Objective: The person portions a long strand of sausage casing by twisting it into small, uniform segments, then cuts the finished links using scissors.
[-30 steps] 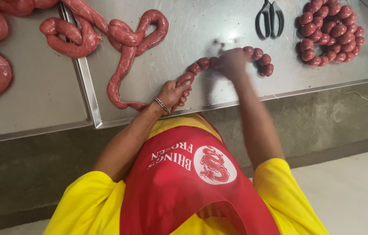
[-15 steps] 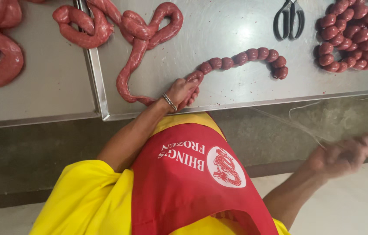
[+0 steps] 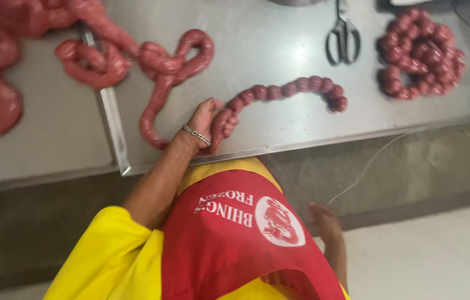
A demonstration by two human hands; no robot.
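Your left hand sat at the near edge of the steel table, fingers closed around the sausage at the point where the tied links met the unlinked stretch. The linked part ran right from your grip in an arc, ending in a small curl. The untied part looped away left of the hand. A bracelet was on that wrist.

Your right hand hung below the table edge beside the red apron, well apart from the sausage. A thin string ran from it up toward the table edge; cannot tell whether the fingers pinched it.

Scissors lay at the far side. A pile of finished links lay right of them. More sausage lay on the left table.
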